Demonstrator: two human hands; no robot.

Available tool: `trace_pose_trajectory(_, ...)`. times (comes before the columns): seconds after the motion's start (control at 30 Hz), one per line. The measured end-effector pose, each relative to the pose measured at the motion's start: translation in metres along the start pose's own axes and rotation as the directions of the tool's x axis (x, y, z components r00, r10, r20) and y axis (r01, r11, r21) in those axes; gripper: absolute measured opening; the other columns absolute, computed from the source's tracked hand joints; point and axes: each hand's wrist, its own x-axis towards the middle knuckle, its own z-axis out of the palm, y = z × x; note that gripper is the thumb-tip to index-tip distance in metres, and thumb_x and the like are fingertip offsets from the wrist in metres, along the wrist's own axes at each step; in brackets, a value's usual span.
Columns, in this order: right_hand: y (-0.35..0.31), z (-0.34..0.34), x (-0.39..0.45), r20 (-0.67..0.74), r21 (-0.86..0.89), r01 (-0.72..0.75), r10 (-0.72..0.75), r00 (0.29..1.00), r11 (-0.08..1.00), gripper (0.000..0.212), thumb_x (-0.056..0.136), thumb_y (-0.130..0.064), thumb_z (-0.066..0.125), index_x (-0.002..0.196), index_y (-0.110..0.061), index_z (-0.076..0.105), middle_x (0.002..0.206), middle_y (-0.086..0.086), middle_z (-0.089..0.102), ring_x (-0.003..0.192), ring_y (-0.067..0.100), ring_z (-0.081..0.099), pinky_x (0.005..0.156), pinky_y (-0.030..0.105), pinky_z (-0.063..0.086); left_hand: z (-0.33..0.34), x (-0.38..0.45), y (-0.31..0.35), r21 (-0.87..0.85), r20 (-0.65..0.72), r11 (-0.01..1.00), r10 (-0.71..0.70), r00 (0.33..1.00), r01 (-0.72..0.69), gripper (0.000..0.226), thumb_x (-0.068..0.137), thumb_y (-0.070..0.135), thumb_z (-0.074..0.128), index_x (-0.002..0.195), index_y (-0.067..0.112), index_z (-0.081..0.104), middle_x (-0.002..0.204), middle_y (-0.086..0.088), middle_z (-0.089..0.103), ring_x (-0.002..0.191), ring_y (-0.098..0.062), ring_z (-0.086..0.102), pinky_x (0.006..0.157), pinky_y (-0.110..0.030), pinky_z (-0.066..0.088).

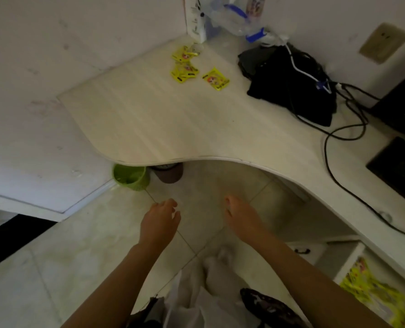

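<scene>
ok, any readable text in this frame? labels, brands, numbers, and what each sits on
No text here is legible enough to quote.
Yellow sachets on the desk: dark print and a round picture, too blurred to read.
Yellow packs in the shelf under the desk: print blurred.
White box in the back corner: dark marks, too small to read.
Wall plate: no lettering visible.
</scene>
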Motion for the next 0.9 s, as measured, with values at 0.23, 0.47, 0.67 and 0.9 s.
trace_pose_trajectory(0.23, -0.028, -0.032, 0.103, -0.004, -0.025, 0.071, -0.071, 0.997, 0.997, 0.033, 0.097, -0.019, 0.04, 0.127, -0.009, 0.049, 0.119, 0.012, 0.058, 0.108, 0.028, 0.056, 0.084, 0.032, 0.043, -0.025, 0.101, 0.007, -0.01, -0.051, 1.0, -0.003, 0.999, 0.002, 0.022, 0.092, 0.027, 0.055, 0.109, 0.016, 0.062, 0.101, -0.001, 0.067, 0.097, -0.02, 0.059, 0.076, -0.031, 0.049)
trace_pose_trajectory(0.47, -0.044, -0.075, 0.209, 0.051, -0.091, 0.121, -0.117, 0.992, 0.988, 0.034, 0.095, -0.021, 0.043, 0.128, -0.014, 0.047, 0.125, 0.006, 0.056, 0.113, 0.023, 0.054, 0.09, 0.036, 0.047, -0.039, 0.209, 0.018, -0.005, -0.022, 0.999, -0.042, 0.999, 0.042, 0.025, 0.093, 0.028, 0.051, 0.114, 0.017, 0.06, 0.106, 0.001, 0.068, 0.104, -0.02, 0.055, 0.082, -0.034, 0.05)
trace_pose_trajectory(0.67, -0.053, -0.102, 0.288, 0.082, -0.095, 0.118, -0.11, 0.99, 0.988, 0.033, 0.096, -0.023, 0.043, 0.128, -0.014, 0.047, 0.125, 0.007, 0.056, 0.111, 0.024, 0.055, 0.091, 0.037, 0.049, -0.054, 0.287, 0.022, -0.016, 0.005, 0.994, -0.104, 0.995, 0.104, 0.026, 0.094, 0.031, 0.049, 0.116, 0.019, 0.059, 0.108, 0.002, 0.067, 0.106, -0.019, 0.054, 0.082, -0.034, 0.049)
trace_pose_trajectory(0.9, -0.064, -0.124, 0.366, 0.092, -0.084, 0.065, -0.057, 0.994, 0.994, 0.034, 0.096, -0.023, 0.045, 0.128, -0.011, 0.046, 0.127, 0.009, 0.054, 0.114, 0.026, 0.053, 0.092, 0.038, 0.046, -0.072, 0.376, 0.018, -0.067, 0.05, 0.987, -0.142, 0.989, 0.145, 0.026, 0.093, 0.028, 0.05, 0.115, 0.018, 0.059, 0.11, 0.0, 0.066, 0.108, -0.022, 0.055, 0.083, -0.034, 0.048)
